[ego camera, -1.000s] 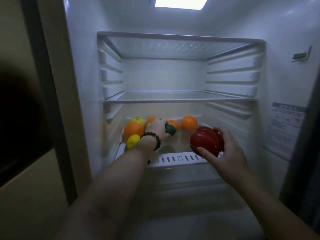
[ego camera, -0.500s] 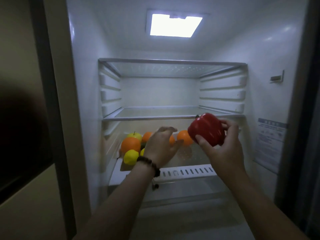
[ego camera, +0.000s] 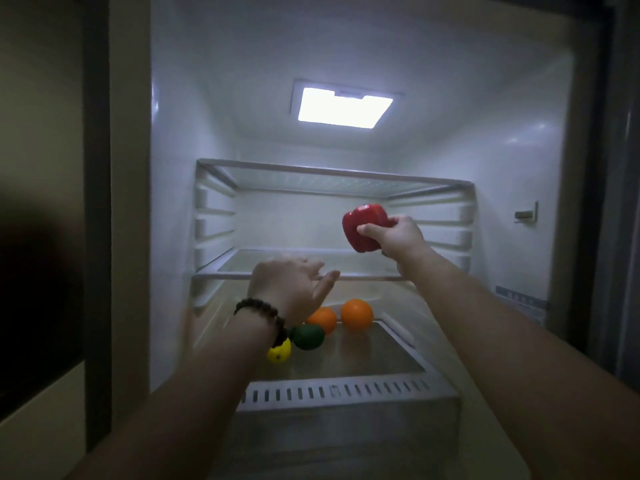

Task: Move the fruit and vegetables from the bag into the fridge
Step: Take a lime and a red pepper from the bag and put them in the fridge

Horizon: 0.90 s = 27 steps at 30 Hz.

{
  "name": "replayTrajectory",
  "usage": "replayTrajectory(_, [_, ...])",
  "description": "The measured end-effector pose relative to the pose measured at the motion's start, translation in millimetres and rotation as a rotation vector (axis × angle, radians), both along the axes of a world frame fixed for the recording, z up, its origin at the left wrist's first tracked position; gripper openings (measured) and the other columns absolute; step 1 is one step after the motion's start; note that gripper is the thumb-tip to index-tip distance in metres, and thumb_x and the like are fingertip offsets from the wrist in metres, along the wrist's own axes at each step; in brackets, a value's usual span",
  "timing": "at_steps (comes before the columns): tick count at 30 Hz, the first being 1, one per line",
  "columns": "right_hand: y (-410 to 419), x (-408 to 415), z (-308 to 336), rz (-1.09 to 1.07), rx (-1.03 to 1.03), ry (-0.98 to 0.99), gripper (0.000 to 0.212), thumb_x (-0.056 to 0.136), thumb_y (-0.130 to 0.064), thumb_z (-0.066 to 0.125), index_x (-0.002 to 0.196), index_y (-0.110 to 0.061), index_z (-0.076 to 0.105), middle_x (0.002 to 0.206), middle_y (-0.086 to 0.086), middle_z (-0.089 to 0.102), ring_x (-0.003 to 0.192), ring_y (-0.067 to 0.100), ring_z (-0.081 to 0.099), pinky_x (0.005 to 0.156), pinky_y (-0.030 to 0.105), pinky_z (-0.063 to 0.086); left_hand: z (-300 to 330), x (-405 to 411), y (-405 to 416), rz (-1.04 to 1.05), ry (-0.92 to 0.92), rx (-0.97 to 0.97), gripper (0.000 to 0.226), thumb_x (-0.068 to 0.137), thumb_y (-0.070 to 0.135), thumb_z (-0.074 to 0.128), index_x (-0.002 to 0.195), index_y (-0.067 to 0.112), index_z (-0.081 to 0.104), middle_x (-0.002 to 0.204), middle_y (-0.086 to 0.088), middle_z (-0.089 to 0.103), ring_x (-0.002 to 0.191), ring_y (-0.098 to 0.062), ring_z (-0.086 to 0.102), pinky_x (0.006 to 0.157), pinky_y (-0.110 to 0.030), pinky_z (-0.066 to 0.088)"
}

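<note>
Red pepper held up at the middle shelf of the open fridge.

The fridge (ego camera: 180, 202) stands open and lit, its middle glass shelf (ego camera: 263, 261) bare and the lower shelf (ego camera: 374, 355) carrying two oranges (ego camera: 356, 313), a dark green fruit (ego camera: 307, 337) and a yellow lemon (ego camera: 279, 354). The right hand (ego camera: 398, 237) has its grip wrapped around the red pepper (ego camera: 363, 230) above the middle shelf; the left hand (ego camera: 291, 289) hovers with relaxed, released fingers, holding nothing. To do this well, I judge the pepper should be lowered onto the glass, base down and back from the edge, before letting go, so it cannot roll out.
</note>
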State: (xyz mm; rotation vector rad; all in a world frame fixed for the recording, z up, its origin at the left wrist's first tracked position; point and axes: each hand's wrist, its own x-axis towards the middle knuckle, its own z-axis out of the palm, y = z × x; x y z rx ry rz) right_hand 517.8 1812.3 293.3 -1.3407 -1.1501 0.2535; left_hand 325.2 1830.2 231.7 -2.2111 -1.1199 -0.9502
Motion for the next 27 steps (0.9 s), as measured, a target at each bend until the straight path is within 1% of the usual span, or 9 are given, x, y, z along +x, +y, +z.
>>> replayTrajectory(3, [30.8,27.0,15.7,0.002,-0.127,-0.003,0.072,0.071,-0.028,0.078,0.132,-0.013,0.042,0.121,0.009,0.053,0.105,0.027,0.054,0.082,0.037,0.047,-1.3,1.0,-0.1,0.027,0.02,0.001,0.062,0.087,0.069,0.018,0.106,0.03,0.063,0.099,0.009,0.065,0.089,-0.01,0.057,0.068,-0.026,0.042])
replayTrajectory(5, [50.5,41.0,23.3,0.01,-0.199,-0.051,0.066,0.074,-0.019,0.075,0.131,-0.011,0.042,0.125,0.012,0.052,0.106,0.027,0.056,0.081,0.039,0.05,-1.6,1.7,0.5,0.045,0.03,0.005,0.061,0.087,0.069,0.017,0.107,0.032,0.061,0.097,0.01,0.063,0.086,-0.009,0.056,0.066,-0.025,0.039])
replayTrajectory(8, [75.4,52.0,31.2,0.006,-0.328,-0.13,0.054,0.078,-0.014,0.071,0.124,-0.004,0.043,0.12,0.017,0.051,0.105,0.03,0.055,0.08,0.04,0.054,-4.4,2.8,3.5,0.051,0.029,0.022,0.062,0.085,0.07,0.014,0.107,0.033,0.059,0.094,0.011,0.061,0.083,-0.008,0.054,0.065,-0.025,0.04])
replayTrajectory(11, [97.0,58.7,31.4,-0.084,-0.438,-0.286,0.056,0.077,-0.022,0.074,0.12,-0.004,0.044,0.106,0.015,0.053,0.088,0.026,0.055,0.059,0.03,0.048,-7.0,3.1,6.8,0.048,0.021,0.051,0.066,0.084,0.071,0.01,0.105,0.033,0.059,0.09,0.011,0.06,0.078,-0.008,0.053,0.064,-0.025,0.042])
replayTrajectory(12, [103.9,61.8,30.2,-0.135,-0.481,-0.355,0.058,0.076,-0.026,0.075,0.121,-0.004,0.045,0.103,0.014,0.055,0.084,0.026,0.055,0.057,0.029,0.045,-7.7,3.4,8.0,0.045,0.021,0.064,0.066,0.084,0.071,0.01,0.104,0.033,0.059,0.09,0.011,0.059,0.078,-0.008,0.053,0.064,-0.025,0.042])
replayTrajectory(16, [117.8,71.1,30.9,-0.25,-0.634,-0.581,0.061,0.079,-0.033,0.073,0.126,-0.005,0.049,0.11,0.014,0.061,0.086,0.028,0.056,0.073,0.031,0.042,-9.2,4.5,12.4,0.034,0.008,0.094,0.068,0.083,0.072,0.007,0.102,0.032,0.059,0.088,0.01,0.059,0.077,-0.009,0.053,0.064,-0.027,0.042])
replayTrajectory(18, [118.3,72.5,32.9,-0.28,-0.677,-0.65,0.061,0.082,-0.033,0.069,0.132,-0.006,0.045,0.112,0.014,0.061,0.083,0.027,0.054,0.072,0.031,0.041,-9.9,5.1,13.8,0.031,-0.003,0.106,0.07,0.082,0.072,0.006,0.101,0.032,0.06,0.086,0.01,0.06,0.075,-0.009,0.053,0.064,-0.026,0.043])
replayTrajectory(21, [120.5,72.3,32.3,-0.292,-0.702,-0.662,0.061,0.084,-0.033,0.068,0.133,-0.007,0.043,0.102,0.013,0.059,0.082,0.028,0.056,0.071,0.033,0.043,-10.3,5.2,14.2,0.021,-0.009,0.115,0.071,0.082,0.072,0.005,0.102,0.032,0.06,0.086,0.011,0.06,0.075,-0.008,0.053,0.063,-0.026,0.042])
replayTrajectory(27, [104.5,67.5,33.0,-0.29,-0.664,-0.755,0.056,0.085,-0.041,0.064,0.122,-0.002,0.049,0.098,0.01,0.056,0.086,0.028,0.054,0.074,0.031,0.042,-9.6,5.5,11.5,0.027,-0.005,0.106,0.072,0.081,0.072,0.005,0.101,0.032,0.061,0.085,0.011,0.06,0.074,-0.008,0.052,0.063,-0.026,0.044])
